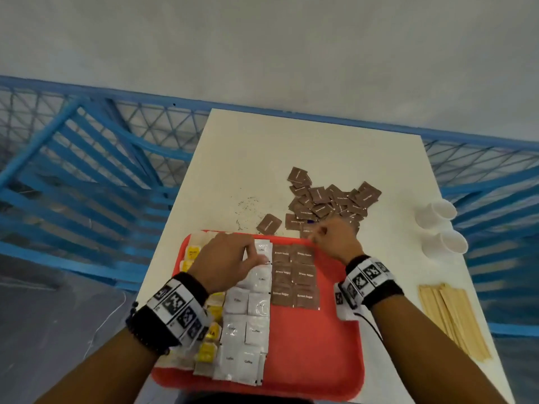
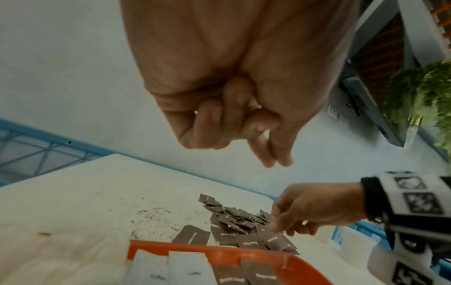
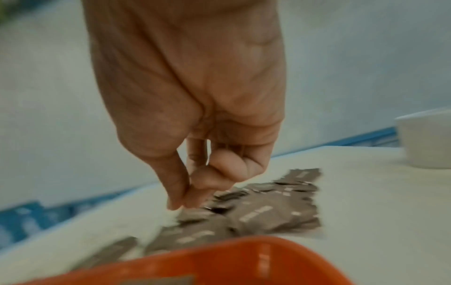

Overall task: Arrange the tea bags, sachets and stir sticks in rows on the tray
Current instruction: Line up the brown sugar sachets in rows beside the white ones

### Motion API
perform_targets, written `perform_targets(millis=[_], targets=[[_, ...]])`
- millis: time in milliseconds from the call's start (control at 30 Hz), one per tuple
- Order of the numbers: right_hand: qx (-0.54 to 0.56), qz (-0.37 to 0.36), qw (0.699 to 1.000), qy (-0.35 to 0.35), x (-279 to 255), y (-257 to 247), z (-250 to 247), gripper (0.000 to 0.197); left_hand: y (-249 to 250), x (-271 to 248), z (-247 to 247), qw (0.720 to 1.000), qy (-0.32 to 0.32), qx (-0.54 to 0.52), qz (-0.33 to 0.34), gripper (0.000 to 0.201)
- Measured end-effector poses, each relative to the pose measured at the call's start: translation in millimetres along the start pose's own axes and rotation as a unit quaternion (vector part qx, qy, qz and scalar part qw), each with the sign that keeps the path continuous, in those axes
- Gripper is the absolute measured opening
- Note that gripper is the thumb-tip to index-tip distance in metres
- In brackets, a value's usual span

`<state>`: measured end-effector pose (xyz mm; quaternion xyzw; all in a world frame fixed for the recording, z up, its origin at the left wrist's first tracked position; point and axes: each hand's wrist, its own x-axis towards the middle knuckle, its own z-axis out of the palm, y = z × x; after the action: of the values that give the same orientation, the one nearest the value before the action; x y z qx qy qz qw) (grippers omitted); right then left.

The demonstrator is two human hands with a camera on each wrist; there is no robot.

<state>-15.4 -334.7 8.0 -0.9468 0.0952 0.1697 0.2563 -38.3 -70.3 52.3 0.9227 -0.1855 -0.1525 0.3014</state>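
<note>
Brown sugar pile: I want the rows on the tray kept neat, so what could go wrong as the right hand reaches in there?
The brown sugar pile is loose and overlapping, so the right hand may lift several sachets at once. Its wrist crosses the laid brown sugar rows on the red tray and could nudge them.

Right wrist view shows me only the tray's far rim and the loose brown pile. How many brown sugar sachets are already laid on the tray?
Observer: Six brown sugar sachets lie on the tray, in two columns of three.
Operator: Where are the stir sticks?
Observer: The stir sticks lie on the table to the right of the tray, none on it.
Operator: And the left hand?
Observer: The left hand rests on the white coffee sachets near the tray's far end.
</note>
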Motion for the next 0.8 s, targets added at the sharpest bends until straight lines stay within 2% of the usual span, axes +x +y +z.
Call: perform_targets(millis=[100, 167, 233, 267, 367, 400, 500, 600, 700, 800], targets=[[-0.032, 0.040, 0.998, 0.031, 36, 24, -6, 0.024, 0, 43, 6, 0.999, -0.008, 0.031, 0.000, 0.048], [-0.052, 0.034, 0.998, 0.024, 52, 27, -5, 0.015, -2, 71, 12, 0.998, -0.023, 0.052, -0.018, 0.048], [-0.077, 0.014, 0.997, -0.004, 64, 25, -2, 0.005, -4, 100, 16, 0.995, -0.048, 0.080, -0.026, 0.033], [-0.095, 0.002, 0.995, -0.021, 69, 23, 2, 0.008, -5, 112, 17, 0.993, -0.058, 0.096, -0.031, 0.024], [-0.162, -0.019, 0.985, -0.058, 79, 24, 12, 0.035, -12, 145, 23, 0.984, -0.082, 0.151, -0.053, 0.007], [-0.182, -0.016, 0.981, -0.059, 82, 24, 14, 0.038, -15, 154, 26, 0.979, -0.096, 0.168, -0.061, 0.009], [-0.199, -0.005, 0.978, -0.065, 86, 25, 18, 0.033, -26, 174, 35, 0.966, -0.148, 0.201, -0.073, 0.036], [-0.152, -0.005, 0.985, -0.087, 90, 28, 12, 0.019, -31, 183, 47, 0.962, -0.175, 0.194, -0.077, 0.050], [-0.072, 0.002, 0.992, -0.102, 99, 28, -16, 0.013, -34, 190, 54, 0.962, -0.180, 0.194, -0.065, 0.048], [-0.006, 0.021, 0.999, -0.050, 121, 31, -47, 0.013, -35, 196, 56, 0.960, -0.190, 0.196, -0.064, 0.041]])
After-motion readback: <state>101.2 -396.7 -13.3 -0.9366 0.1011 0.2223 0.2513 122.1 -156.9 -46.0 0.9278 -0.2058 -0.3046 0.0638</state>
